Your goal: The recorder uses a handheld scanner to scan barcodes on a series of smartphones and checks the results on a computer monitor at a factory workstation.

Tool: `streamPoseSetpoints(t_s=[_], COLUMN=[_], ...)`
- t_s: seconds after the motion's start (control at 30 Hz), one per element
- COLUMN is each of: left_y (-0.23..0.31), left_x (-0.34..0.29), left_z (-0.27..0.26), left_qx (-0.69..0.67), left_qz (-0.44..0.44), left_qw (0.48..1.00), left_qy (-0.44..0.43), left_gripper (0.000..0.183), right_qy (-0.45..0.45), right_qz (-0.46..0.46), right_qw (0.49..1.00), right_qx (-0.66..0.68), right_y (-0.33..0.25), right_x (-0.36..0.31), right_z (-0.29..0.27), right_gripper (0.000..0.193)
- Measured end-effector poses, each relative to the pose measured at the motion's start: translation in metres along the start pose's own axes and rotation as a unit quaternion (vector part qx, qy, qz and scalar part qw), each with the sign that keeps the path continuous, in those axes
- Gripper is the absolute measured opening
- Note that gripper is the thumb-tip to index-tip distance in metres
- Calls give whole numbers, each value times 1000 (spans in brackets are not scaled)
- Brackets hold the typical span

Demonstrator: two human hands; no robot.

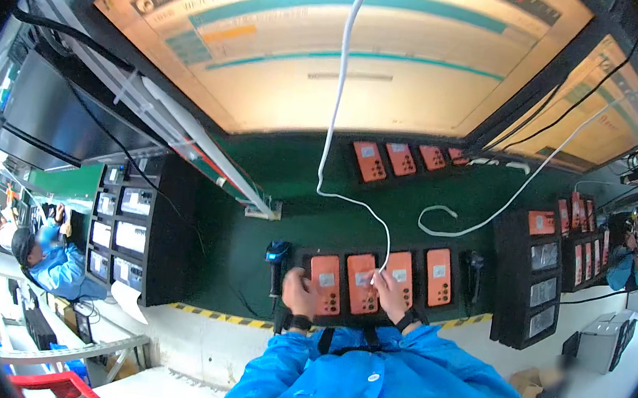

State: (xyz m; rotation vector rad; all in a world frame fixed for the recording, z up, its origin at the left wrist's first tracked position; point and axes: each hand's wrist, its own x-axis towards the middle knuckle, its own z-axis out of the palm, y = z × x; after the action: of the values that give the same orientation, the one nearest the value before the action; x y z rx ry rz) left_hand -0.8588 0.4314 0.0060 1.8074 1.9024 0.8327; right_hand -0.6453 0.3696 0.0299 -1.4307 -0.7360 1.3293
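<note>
Four orange phones lie back side up in a row on a black tray (pixel 419 286) before me, each with a pale label and dark camera rings. My right hand (pixel 391 293) is closed on the plug end of a white cable (pixel 386 241), over the gap between the second phone (pixel 362 280) and the third phone (pixel 402 272). Beside the left edge of the first phone (pixel 325 277) is my left hand (pixel 299 293), its fingers apart and slightly bent, holding nothing visible. The fourth phone (pixel 438 277) lies to the right, untouched.
Handheld scanners, one on the left (pixel 277 261) and another on the right (pixel 474 273), flank the tray. More orange phones (pixel 369 161) lie below a large monitor (pixel 333 68). Black racks stand left (pixel 165 222) and right (pixel 512 266). A loose white cable (pixel 487 224) curls across the green bench. Co-workers sit farther off.
</note>
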Motion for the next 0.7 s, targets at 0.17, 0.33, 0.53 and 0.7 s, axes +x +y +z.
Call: streamPoseSetpoints(t_s=[0.17, 0.33, 0.53, 0.7], left_y=[34, 18, 10, 20], left_x=[-10, 22, 7, -18], left_z=[34, 26, -17, -38], left_qx=[89, -121, -342, -351], left_qz=[6, -174, 49, 15], left_qw=[991, 973, 917, 909], left_qy=[-101, -88, -201, -224], left_gripper=[54, 55, 23, 23], right_qy=[3, -7, 2, -52], right_qz=[-18, -24, -186, -149], right_qw=[998, 991, 967, 975], right_qx=[-56, -134, -175, -158], right_y=[-13, -27, -45, -62], right_x=[2, 4, 14, -1], right_z=[-3, 2, 31, 57], right_gripper=[32, 28, 25, 25])
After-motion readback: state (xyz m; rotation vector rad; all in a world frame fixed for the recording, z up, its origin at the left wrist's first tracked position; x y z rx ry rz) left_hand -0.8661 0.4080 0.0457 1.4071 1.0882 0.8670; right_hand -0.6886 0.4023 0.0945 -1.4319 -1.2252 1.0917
